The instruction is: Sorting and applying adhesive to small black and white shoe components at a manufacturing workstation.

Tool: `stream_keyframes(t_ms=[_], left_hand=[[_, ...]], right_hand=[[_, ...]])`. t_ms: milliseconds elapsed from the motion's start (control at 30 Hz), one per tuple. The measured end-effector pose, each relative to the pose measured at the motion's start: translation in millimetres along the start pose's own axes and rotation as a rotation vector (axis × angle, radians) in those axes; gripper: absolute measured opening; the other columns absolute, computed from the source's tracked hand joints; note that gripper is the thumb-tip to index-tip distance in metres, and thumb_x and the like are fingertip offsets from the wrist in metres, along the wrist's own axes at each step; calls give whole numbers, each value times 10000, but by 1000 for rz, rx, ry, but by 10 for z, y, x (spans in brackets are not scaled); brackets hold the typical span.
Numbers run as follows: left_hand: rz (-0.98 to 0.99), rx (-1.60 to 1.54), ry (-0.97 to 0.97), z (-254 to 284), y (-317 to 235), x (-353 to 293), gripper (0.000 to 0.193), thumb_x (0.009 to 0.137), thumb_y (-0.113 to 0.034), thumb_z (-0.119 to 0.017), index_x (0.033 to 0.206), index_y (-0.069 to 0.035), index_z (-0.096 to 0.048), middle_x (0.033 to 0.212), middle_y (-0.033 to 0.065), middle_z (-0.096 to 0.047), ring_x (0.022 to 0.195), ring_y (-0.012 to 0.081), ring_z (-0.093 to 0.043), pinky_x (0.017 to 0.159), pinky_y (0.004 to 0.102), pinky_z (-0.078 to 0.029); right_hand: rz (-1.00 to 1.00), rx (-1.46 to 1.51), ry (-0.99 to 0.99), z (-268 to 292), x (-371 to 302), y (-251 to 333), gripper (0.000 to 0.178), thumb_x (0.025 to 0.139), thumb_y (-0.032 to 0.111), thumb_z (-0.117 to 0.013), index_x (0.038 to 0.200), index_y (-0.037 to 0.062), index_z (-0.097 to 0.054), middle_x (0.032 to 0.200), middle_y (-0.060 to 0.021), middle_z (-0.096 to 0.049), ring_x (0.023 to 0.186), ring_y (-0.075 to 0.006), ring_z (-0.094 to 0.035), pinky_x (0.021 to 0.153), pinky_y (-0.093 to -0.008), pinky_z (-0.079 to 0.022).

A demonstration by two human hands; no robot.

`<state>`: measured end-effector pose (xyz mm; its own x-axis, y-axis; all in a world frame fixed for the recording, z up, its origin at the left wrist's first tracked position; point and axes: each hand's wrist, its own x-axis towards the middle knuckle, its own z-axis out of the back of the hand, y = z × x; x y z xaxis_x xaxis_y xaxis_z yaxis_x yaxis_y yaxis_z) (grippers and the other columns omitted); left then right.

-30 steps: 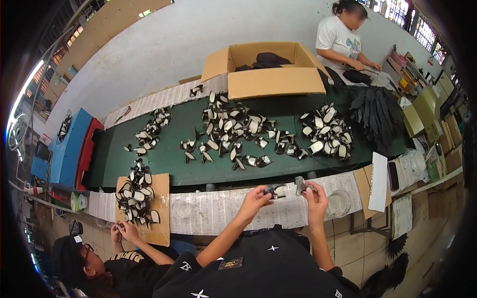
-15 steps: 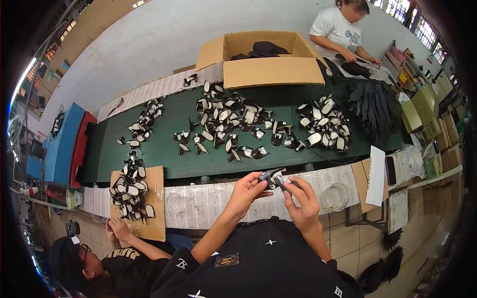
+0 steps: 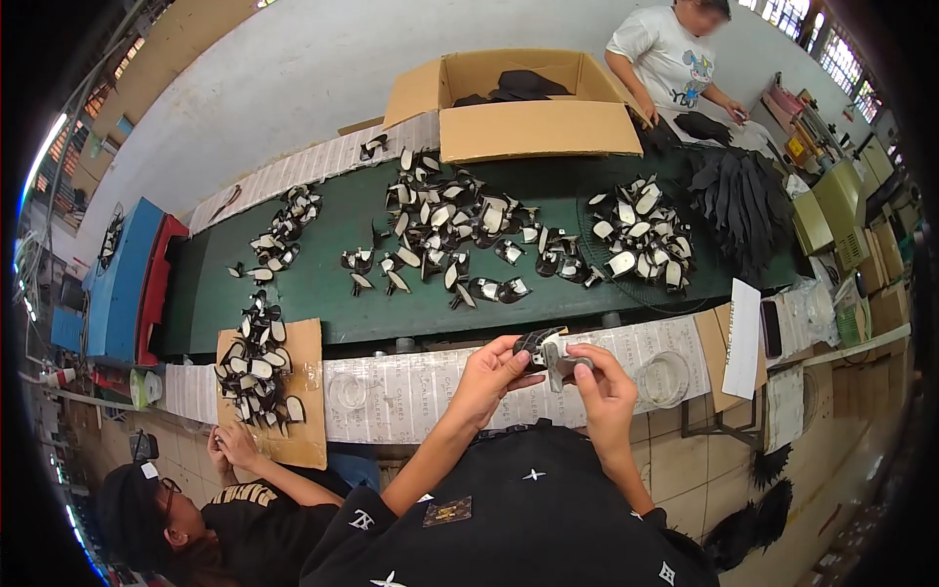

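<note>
My left hand (image 3: 491, 376) is closed on a small black shoe heel part (image 3: 531, 342) with a white side, in front of my chest. Close beside it, my right hand (image 3: 608, 387) pinches a grey T-shaped piece (image 3: 556, 375) between thumb and fingers. This grey piece lies against the white side of the heel part; whether the two are joined I cannot tell. Similar black parts with pale oval faces lie in a large heap (image 3: 450, 220) on the green table (image 3: 333, 293). Another heap (image 3: 643, 230) of them sits at the right in a round wire frame.
Behind the heaps stands an open cardboard box (image 3: 538, 129). Black limp strips (image 3: 738, 210) hang over the table's right end. At the left, a co-worker (image 3: 225, 519) handles something beside a cardboard sheet (image 3: 308, 391) of parts. Another person (image 3: 660, 59) stands at the back right.
The grey piece has turned and now points down more, facing me. My right hand has shifted slightly right. The person at the back has straightened and moved their hands apart.
</note>
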<state>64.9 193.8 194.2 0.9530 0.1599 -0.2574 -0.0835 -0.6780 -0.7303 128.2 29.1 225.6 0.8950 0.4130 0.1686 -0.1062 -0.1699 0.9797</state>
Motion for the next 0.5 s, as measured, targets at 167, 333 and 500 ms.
stream_keyframes(t_ms=[167,333,500], left_hand=[[3,5,7,-10,-1,-20,269,938,-127,-576,1166,5,-525,1080,73,-647,953,125,-638,850,326,-569],[11,51,-6,-12,8,-29,255,932,-109,-581,1155,1,-526,1081,72,-646,954,124,-635,827,311,-571],[-17,134,-35,10,30,-42,265,915,-128,-610,1136,-4,-530,1019,52,-644,919,112,-629,812,316,-574]], right_hand=[[-113,164,-16,56,-16,99,219,935,94,-537,1103,-31,-600,1092,-106,-624,921,-139,-610,770,-262,-525],[-110,118,-72,134,7,42,209,924,75,-551,1097,-27,-609,1094,-104,-623,922,-145,-610,771,-250,-512],[124,-249,-5,130,-7,102,194,866,2,-597,1053,-30,-638,1097,-121,-623,929,-164,-608,739,-247,-492]])
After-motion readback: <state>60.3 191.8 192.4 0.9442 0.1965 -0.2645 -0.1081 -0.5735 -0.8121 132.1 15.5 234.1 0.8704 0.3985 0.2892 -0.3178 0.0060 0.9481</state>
